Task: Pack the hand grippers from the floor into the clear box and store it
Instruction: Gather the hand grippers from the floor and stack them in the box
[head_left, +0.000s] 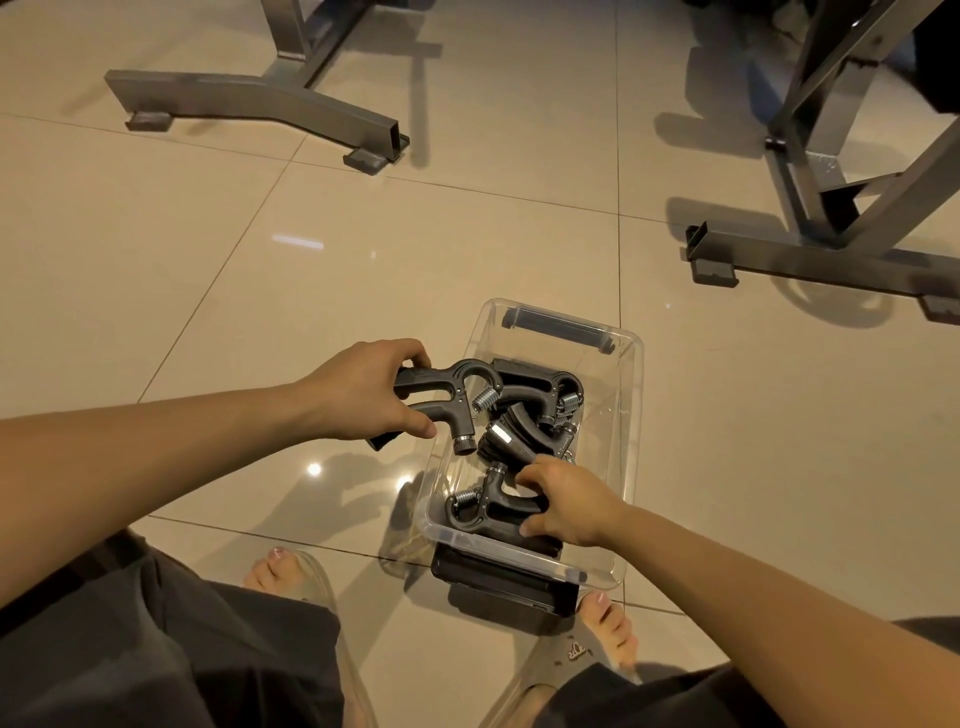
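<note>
A: What is the hand gripper (441, 400) like to carry, and where is it?

B: It hangs over the left wall of the clear box (626, 415), its spring end already across the rim, its handles still outside. The left hand (358, 392) is closed round both handles, thumb under, fingers over the top one. I'd judge it stiff and fairly light: hard plastic arms, a steel coil (484, 399) at the hinge, a knob (465, 445) at the bottom. Nothing fragile, but awkwardly shaped, so it will snag on others.

A: So the handles are the place to hold?

B: Yes. They look ribbed and fill the palm. The coil could pinch, and the knob is too small to hold by.

A: And the other hand?

B: The right hand (566, 501) is down inside the box at its near end, fingers bent over a second gripper (488, 512) lying on the bottom. Whether it truly clamps it or only presses it flat, I cannot tell.

A: What else is in the box?

B: More grippers (535, 395) piled toward its far end, tangled. A dark latch (558, 327) sits on the far rim. The box stands on the tiled floor (260, 291), with metal frame feet (249, 101) well beyond it.
</note>
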